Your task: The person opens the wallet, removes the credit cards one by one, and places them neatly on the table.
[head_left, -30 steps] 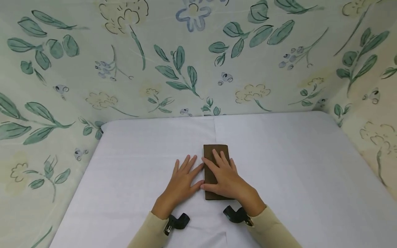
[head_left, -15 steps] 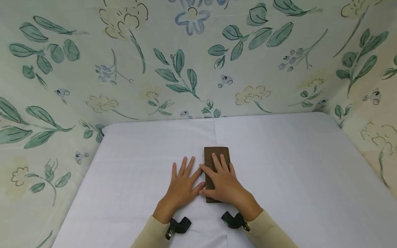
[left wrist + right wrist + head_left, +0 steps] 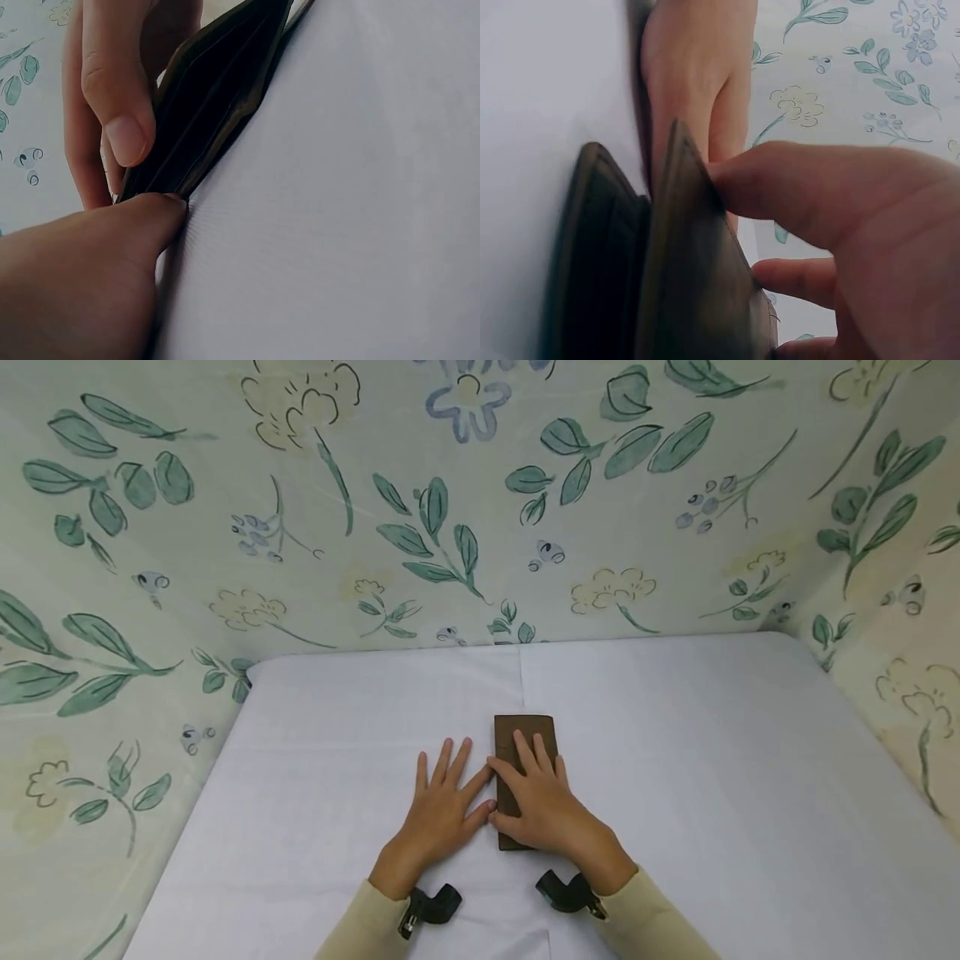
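Observation:
A narrow dark brown wallet (image 3: 523, 725) lies lengthwise on the white cloth. My right hand (image 3: 551, 814) rests across it with fingers spread, its thumb and forefinger reaching the wallet's left edge. Beside that edge my left hand (image 3: 435, 818) lies on the cloth, fingers straight and apart; its forefinger and thumb tips meet the edge. In the left wrist view the wallet (image 3: 217, 97) has its layers slightly parted, with dark slots inside, and the left thumb (image 3: 154, 217) touches its lower corner. The right wrist view shows the right thumb (image 3: 772, 184) against the wallet's upper cover (image 3: 697, 277).
White cloth (image 3: 712, 760) covers the wide table around the hands. Behind and at both sides hangs a leaf-and-flower patterned curtain (image 3: 465, 510). A small black camera (image 3: 438, 906) is strapped on the left wrist, and another camera (image 3: 562, 893) on the right.
The head view has tilted slightly, so the wallet and hands sit a little lower in it. The right thumb has drawn slightly towards the wallet's left edge. The wallet stays in place.

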Demonstrator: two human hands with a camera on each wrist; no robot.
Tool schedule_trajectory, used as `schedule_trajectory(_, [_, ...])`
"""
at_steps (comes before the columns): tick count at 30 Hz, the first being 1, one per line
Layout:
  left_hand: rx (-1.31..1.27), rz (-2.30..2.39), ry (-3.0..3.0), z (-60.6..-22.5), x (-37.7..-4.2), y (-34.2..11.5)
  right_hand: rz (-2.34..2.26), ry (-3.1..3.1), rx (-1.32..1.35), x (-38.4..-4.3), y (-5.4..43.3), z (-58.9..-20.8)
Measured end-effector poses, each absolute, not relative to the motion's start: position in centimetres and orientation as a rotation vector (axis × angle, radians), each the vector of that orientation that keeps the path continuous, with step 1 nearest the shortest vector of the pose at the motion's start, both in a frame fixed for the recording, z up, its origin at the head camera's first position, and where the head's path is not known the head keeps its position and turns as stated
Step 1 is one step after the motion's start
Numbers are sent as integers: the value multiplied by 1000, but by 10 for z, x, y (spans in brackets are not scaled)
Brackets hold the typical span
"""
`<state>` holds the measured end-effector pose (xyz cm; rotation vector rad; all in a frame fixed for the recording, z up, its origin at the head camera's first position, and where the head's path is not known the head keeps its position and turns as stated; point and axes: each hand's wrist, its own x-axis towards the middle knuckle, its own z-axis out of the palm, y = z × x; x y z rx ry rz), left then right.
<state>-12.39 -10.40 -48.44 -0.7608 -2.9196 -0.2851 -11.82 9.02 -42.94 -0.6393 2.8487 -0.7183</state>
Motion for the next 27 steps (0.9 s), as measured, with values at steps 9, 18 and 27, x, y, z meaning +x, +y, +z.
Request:
schedule_trajectory(9, [-759,-258,-2924,-482,-125,-103,-768,2776,-661,-120,101,-417])
schedule_trajectory(18, [-765,-318,-2953,-482,-127,-103,-888,2648,-624,-121,124,-398])
schedule_trajectory(27, [-750,-328,-2959,-485,-128,-105,-1026,2592,-606,-126,146,-380])
